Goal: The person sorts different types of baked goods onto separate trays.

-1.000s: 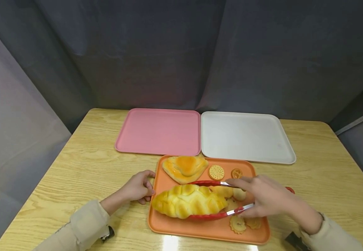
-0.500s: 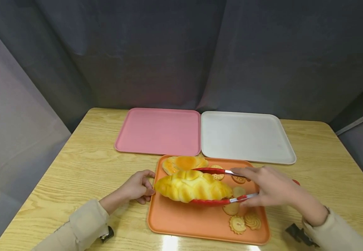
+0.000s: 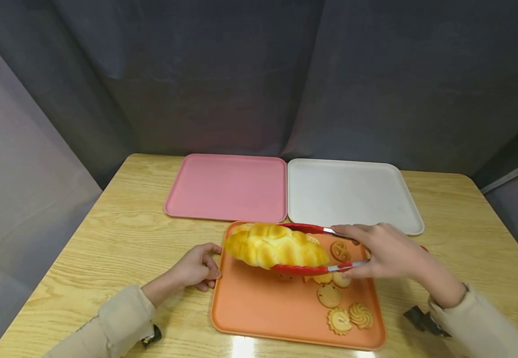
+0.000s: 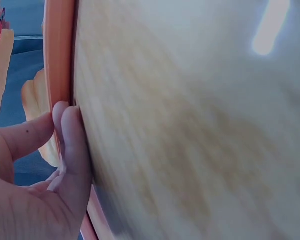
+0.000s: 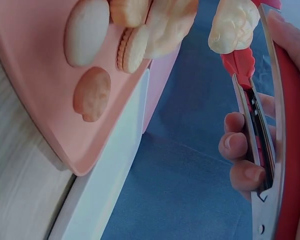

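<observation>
My right hand [image 3: 386,251] grips red-and-silver tongs [image 3: 301,270], whose jaws clasp a long braided yellow bread [image 3: 277,247] over the upper part of the orange tray [image 3: 286,318]. In the right wrist view, the fingers [image 5: 235,142] curl round one tong arm, and the bread [image 5: 234,27] sits between the tips, raised off the tray. My left hand [image 3: 196,267] pinches the orange tray's left rim; the left wrist view shows thumb and fingers [image 4: 72,145] at that rim [image 4: 59,50]. Another bread lies mostly hidden behind the braided one.
Several cookies [image 3: 339,320] lie on the orange tray's right side, among them a pretzel-shaped one [image 3: 340,251]. Behind stand a pink tray [image 3: 229,186] on the left and a white tray [image 3: 353,194] on the right, side by side at the back of the wooden table [image 3: 129,219].
The tongs and braided bread have risen and moved away from the table's front edge, uncovering cookies beneath and covering the other bread. The left hand has stayed at the rim.
</observation>
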`<state>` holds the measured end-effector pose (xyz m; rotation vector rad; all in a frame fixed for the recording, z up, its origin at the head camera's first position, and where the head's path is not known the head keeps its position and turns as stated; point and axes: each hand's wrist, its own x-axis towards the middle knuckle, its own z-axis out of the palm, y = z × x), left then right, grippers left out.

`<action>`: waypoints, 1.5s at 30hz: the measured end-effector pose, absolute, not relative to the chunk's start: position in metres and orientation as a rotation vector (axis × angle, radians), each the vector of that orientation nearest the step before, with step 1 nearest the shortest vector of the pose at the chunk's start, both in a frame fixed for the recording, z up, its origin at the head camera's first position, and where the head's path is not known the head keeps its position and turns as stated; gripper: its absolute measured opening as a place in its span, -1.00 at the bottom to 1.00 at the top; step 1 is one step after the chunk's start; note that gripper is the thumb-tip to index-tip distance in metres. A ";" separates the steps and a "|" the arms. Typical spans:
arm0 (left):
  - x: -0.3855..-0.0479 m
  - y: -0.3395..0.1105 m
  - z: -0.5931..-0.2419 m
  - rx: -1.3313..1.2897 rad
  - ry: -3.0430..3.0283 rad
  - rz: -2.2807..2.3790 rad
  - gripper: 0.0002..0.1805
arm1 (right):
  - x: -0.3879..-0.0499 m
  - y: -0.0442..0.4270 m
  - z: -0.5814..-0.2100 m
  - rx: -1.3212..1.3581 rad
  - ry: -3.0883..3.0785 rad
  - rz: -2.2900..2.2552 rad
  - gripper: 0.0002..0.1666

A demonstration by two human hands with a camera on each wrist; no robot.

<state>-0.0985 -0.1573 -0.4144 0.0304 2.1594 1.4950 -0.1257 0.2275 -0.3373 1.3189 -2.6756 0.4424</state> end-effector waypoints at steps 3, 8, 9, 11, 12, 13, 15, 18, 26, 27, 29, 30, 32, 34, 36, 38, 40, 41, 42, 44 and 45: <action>-0.098 -0.157 -0.415 0.020 2.162 1.497 -0.48 | -0.131 0.227 -0.335 1.330 -2.672 0.428 -0.16; -0.098 -0.157 -0.415 0.018 2.156 1.506 -0.48 | -0.140 0.226 -0.329 1.316 -2.680 0.399 -0.15; -0.098 -0.157 -0.415 0.019 2.154 1.508 -0.48 | -0.141 0.225 -0.328 1.306 -2.689 0.395 -0.14; -0.097 -0.157 -0.415 0.023 2.150 1.513 -0.48 | -0.144 0.224 -0.325 1.288 -2.703 0.385 -0.13; -0.097 -0.157 -0.415 0.023 2.147 1.515 -0.48 | -0.146 0.223 -0.324 1.280 -2.713 0.379 -0.13; -0.097 -0.157 -0.415 0.025 2.143 1.518 -0.48 | -0.148 0.222 -0.322 1.273 -2.721 0.372 -0.12; -0.097 -0.157 -0.414 0.024 2.137 1.521 -0.48 | -0.151 0.222 -0.320 1.263 -2.726 0.355 -0.13; -0.097 -0.157 -0.414 0.021 2.137 1.516 -0.48 | -0.157 0.221 -0.318 1.259 -2.711 0.339 -0.12; -0.097 -0.157 -0.412 0.025 2.148 1.505 -0.48 | -0.170 0.224 -0.311 1.231 -2.686 0.348 -0.08; -0.097 -0.157 -0.412 0.025 2.147 1.506 -0.48 | -0.171 0.225 -0.310 1.226 -2.689 0.350 -0.08; -0.098 -0.157 -0.412 0.026 2.146 1.506 -0.48 | -0.174 0.226 -0.309 1.218 -2.691 0.353 -0.08; -0.098 -0.157 -0.412 0.028 2.149 1.505 -0.48 | -0.175 0.227 -0.308 1.215 -2.691 0.359 -0.09; -0.098 -0.157 -0.412 0.030 2.152 1.502 -0.48 | -0.178 0.229 -0.308 1.208 -2.686 0.364 -0.10; -0.098 -0.157 -0.412 0.031 2.157 1.498 -0.47 | -0.181 0.231 -0.309 1.202 -2.679 0.366 -0.12; -0.098 -0.158 -0.412 0.034 2.164 1.495 -0.47 | -0.185 0.234 -0.309 1.196 -2.663 0.370 -0.13; -0.098 -0.158 -0.412 0.033 2.167 1.495 -0.47 | -0.189 0.237 -0.310 1.192 -2.651 0.378 -0.13; -0.098 -0.157 -0.412 0.036 2.169 1.494 -0.47 | -0.193 0.240 -0.310 1.190 -2.648 0.396 -0.14; -0.098 -0.157 -0.412 0.037 2.170 1.494 -0.47 | -0.195 0.242 -0.310 1.188 -2.651 0.408 -0.14; -0.098 -0.157 -0.412 0.038 2.169 1.495 -0.47 | -0.196 0.244 -0.310 1.182 -2.658 0.416 -0.14; -0.098 -0.157 -0.412 0.040 2.169 1.494 -0.48 | -0.200 0.248 -0.310 1.171 -2.671 0.431 -0.14; -0.098 -0.157 -0.411 0.041 2.167 1.495 -0.48 | -0.201 0.249 -0.310 1.165 -2.678 0.434 -0.15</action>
